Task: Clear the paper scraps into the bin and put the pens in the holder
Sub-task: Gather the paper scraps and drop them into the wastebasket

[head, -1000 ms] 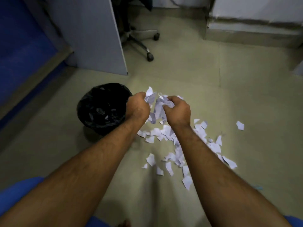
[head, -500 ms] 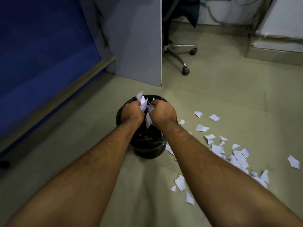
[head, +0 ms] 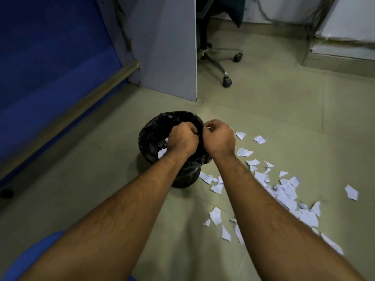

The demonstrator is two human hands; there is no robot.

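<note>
A round bin [head: 151, 128] with a black liner stands on the floor in the head view. My left hand [head: 182, 138] hovers over its opening, fingers curled shut, with no paper showing in it. My right hand [head: 219, 136] is beside it over the bin's right rim, also curled, thumb against fingertips. White paper scraps [head: 162, 153] lie inside the bin under my left hand. Many more torn scraps [head: 286, 191] are scattered on the floor to the right of the bin. No pens or holder are in view.
A grey partition panel [head: 168, 47] stands behind the bin, with an office chair's wheeled base [head: 227, 81] to its right. A blue wall [head: 50, 57] with a skirting strip runs along the left. The floor is pale tile.
My hands carried a bundle of scraps from the floor pile to the bin. The bundle no longer shows in my hands, and scraps now lie inside the bin.
</note>
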